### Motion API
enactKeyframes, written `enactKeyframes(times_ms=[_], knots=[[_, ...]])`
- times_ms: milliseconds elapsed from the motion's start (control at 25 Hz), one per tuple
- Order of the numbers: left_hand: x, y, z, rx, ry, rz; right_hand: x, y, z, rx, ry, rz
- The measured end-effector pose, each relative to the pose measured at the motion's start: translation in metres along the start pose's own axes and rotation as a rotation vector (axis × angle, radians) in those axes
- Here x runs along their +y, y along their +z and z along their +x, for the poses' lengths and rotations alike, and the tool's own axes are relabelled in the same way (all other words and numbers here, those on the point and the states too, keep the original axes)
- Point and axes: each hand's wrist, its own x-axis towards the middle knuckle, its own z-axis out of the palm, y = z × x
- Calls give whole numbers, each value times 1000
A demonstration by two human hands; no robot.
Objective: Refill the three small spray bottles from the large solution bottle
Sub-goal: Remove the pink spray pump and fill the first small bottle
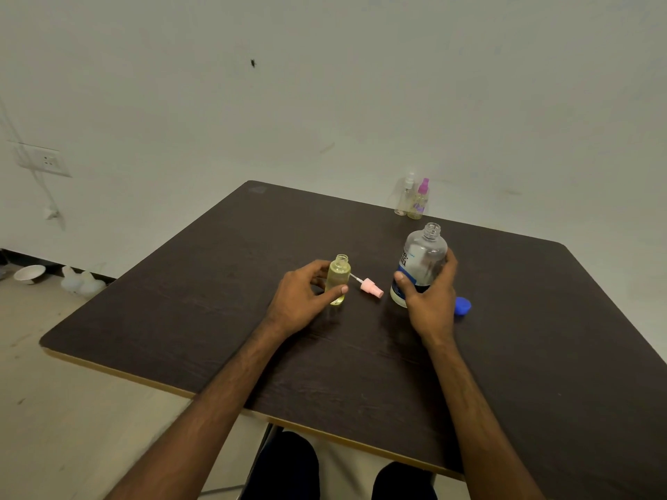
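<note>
A small uncapped bottle (pixel 338 277) of yellowish liquid stands upright on the dark table (pixel 361 355), and my left hand (pixel 303 299) grips it from the left. Its pink spray head (pixel 371 287) lies on the table just to the right. My right hand (pixel 429 301) grips the large clear solution bottle (pixel 422 261), which stands upright with its neck open and a blue label. The blue cap (pixel 462 306) lies right of that hand. Two more small spray bottles stand at the table's far edge, one with a white head (pixel 406 196), one with a purple head (pixel 418 202).
A wall runs close behind the table's far edge. On the floor at the left lie a white bowl (pixel 29 274) and white plastic jugs (pixel 81 281). A wall socket (pixel 45 161) with a cable is at the left. My knees show under the near table edge.
</note>
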Motion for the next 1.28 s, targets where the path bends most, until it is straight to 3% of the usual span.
enactKeyframes(times_ms=[120,200,360,480,600,720,1040,1280], knots=[[2,0,-1,-7,-8,-2,1,-4,-4,-28,-6,-33],[2,-1,0,-14,-10,6,-5,-9,-13,56,-32,-128],[4,-1,-1,-27,-15,7,-24,-16,-31,309,-385,-509],[6,0,-1,13,-12,-23,-30,4,-42,91,-583,-640],[6,1,0,19,-4,-31,-29,26,-44,-197,-460,-838],[5,1,0,21,-13,-30,-25,34,-41,-309,-347,-946],[4,0,0,10,0,-17,-33,33,-40,-332,-314,-971],[0,-1,0,27,19,8,-44,17,-36,-50,-401,-532]])
